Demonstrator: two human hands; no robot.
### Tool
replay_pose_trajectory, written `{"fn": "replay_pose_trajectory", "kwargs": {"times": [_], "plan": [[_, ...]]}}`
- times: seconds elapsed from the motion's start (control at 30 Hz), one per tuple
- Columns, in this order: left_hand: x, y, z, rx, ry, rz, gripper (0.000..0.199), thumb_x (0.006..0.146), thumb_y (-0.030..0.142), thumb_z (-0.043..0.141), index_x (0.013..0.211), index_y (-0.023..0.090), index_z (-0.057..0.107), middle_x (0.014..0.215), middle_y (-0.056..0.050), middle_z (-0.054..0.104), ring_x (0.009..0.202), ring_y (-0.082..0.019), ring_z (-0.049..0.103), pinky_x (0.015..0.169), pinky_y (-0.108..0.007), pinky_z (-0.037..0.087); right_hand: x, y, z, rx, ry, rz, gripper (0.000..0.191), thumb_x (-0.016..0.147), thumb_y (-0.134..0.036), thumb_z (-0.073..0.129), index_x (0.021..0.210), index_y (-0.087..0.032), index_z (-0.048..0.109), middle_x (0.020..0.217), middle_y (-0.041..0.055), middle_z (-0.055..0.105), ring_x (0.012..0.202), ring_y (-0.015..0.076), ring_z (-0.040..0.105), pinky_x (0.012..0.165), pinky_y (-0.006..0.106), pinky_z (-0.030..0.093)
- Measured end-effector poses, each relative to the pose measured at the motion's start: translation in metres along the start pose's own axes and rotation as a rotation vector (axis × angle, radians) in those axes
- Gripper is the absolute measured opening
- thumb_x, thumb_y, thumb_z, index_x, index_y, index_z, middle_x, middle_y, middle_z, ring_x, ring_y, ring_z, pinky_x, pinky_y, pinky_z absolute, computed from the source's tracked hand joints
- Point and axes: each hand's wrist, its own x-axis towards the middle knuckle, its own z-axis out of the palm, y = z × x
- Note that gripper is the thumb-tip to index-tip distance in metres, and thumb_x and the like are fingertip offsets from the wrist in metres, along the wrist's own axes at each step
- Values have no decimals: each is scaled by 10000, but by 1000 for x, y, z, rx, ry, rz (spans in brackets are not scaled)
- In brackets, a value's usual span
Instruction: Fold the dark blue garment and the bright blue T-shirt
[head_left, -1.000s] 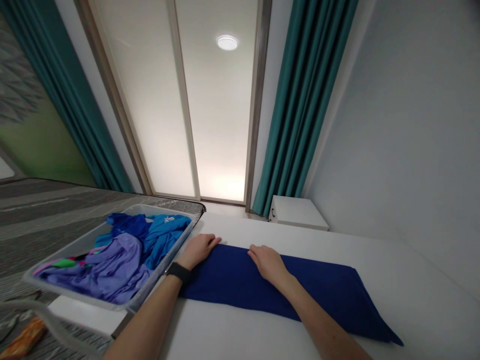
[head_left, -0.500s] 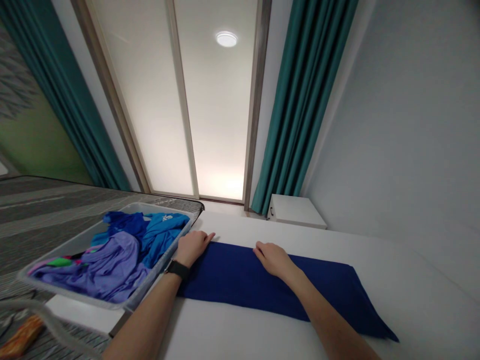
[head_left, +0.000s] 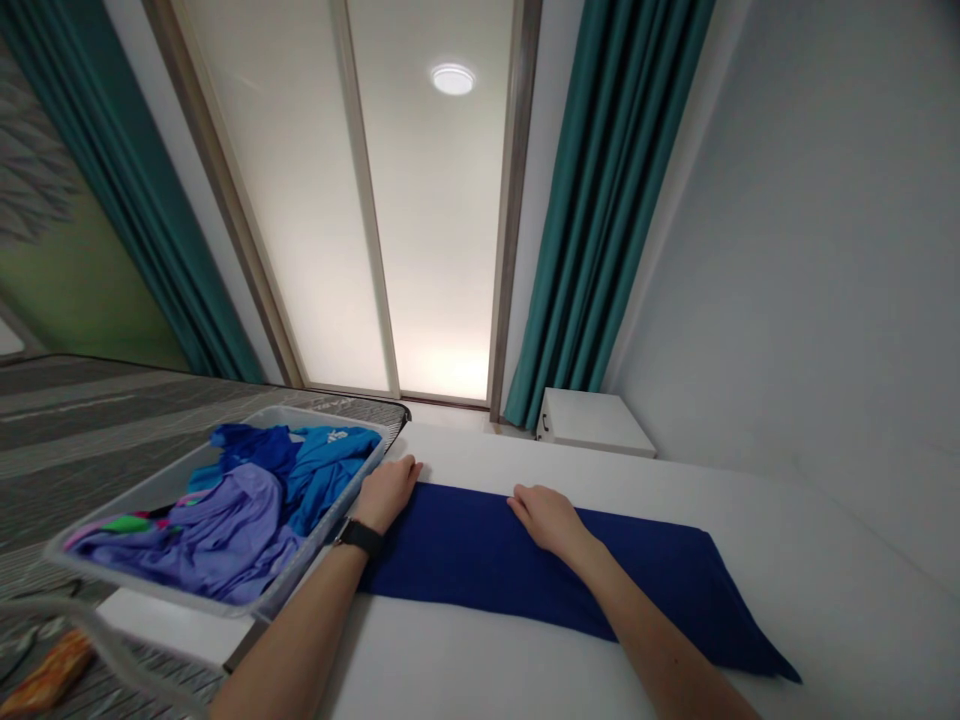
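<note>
A navy blue garment (head_left: 465,550) lies flat on the white tabletop (head_left: 427,660), folded into a long strip with a pointed corner at its right end. What kind of garment it is, I cannot tell. My left hand (head_left: 386,495), with a black watch (head_left: 360,536) on the wrist, is closed at the strip's far left corner. Along the far edge, near the middle, my right hand (head_left: 547,515) grips the cloth with curled fingers. Both forearms cross the near side, and the right one covers part of the garment.
Left of the table is a clear plastic bin (head_left: 150,487) holding rumpled purple (head_left: 217,535) and blue clothes (head_left: 330,465). A grey hose (head_left: 90,630) curves at the lower left, beside an orange object (head_left: 49,672). A white cabinet (head_left: 596,420) stands beyond the table.
My left hand has drawn its outstretched fingertip in and closed at the garment's corner. My right hand and the garment look almost unchanged.
</note>
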Motion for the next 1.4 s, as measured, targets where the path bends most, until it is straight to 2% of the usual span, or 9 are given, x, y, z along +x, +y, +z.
{"fn": "replay_pose_trajectory", "kwargs": {"times": [0.13, 0.23, 0.37, 0.53, 0.63, 0.77, 1.03, 1.2, 1.4], "plan": [[1, 0, -1, -4, -4, -4, 358, 1003, 363, 308, 1036, 180, 615, 903, -122, 712, 854, -283, 692, 695, -332, 481, 0, 0, 3, -14, 26, -10, 304, 1014, -354, 364, 974, -204, 625, 941, 86, 711, 894, 212, 669, 714, 270, 421], [-7, 6, -10, -5, 83, 65, 324, 1001, 341, 335, 1037, 180, 613, 973, -107, 697, 934, -271, 662, 741, -333, 475, 0, 1, 6, -20, 50, -16, 304, 1011, -354, 368, 971, -203, 629, 926, 81, 712, 886, 214, 669, 710, 273, 421], [-34, 36, -25, 3, 275, 285, 297, 989, 320, 381, 1081, 173, 622, 1040, -107, 658, 1025, -276, 594, 882, -407, 441, 0, 1, 7, -18, 54, -9, 297, 1008, -349, 376, 971, -202, 631, 935, 84, 712, 886, 215, 666, 717, 278, 420], [-69, 85, -14, -123, 238, 607, 376, 986, 364, 411, 1298, 189, 527, 1289, -88, 601, 1181, -234, 539, 1002, -382, 414, 0, 1, 7, -6, 57, 8, 294, 1009, -339, 371, 971, -203, 629, 935, 84, 710, 893, 212, 662, 730, 280, 419], [-74, 95, 4, -119, 209, 575, 454, 996, 373, 375, 1380, 147, 461, 1411, -113, 527, 1304, -241, 468, 1089, -404, 352, 0, 0, 8, -8, 74, 14, 289, 1007, -331, 377, 960, -200, 630, 932, 84, 710, 891, 215, 662, 733, 286, 421], [-68, 89, 16, -121, 147, 539, 475, 1008, 354, 322, 1406, 124, 444, 1447, -116, 492, 1349, -234, 432, 1122, -413, 327, -2, -3, 2, -18, 67, 41, 278, 1002, -322, 385, 975, -192, 629, 936, 90, 707, 890, 218, 655, 750, 299, 429], [-63, 87, 14, -140, 105, 571, 495, 1000, 383, 320, 1413, 147, 454, 1465, -105, 471, 1370, -239, 407, 1144, -425, 295, -36, -12, -14, -5, 247, -6, 375, 991, -267, 331, 1244, -155, 584, 1243, 132, 618, 1168, 253, 527, 998, 388, 381], [-63, 87, 16, -131, 98, 567, 495, 996, 391, 323, 1414, 165, 459, 1475, -101, 458, 1378, -236, 395, 1148, -423, 281, -71, 0, 0, 68, 171, 1, 559, 1006, -402, 253, 1446, -95, 411, 1503, 139, 398, 1392, 258, 332, 1152, 423, 232], [-64, 89, 6, -97, 103, 557, 498, 992, 371, 325, 1418, 146, 454, 1471, -117, 458, 1379, -255, 392, 1160, -477, 247, -93, 32, 12, 73, 99, 35, 663, 997, -496, 223, 1504, -72, 280, 1559, 113, 268, 1447, 232, 221, 1192, 424, 163]]}}
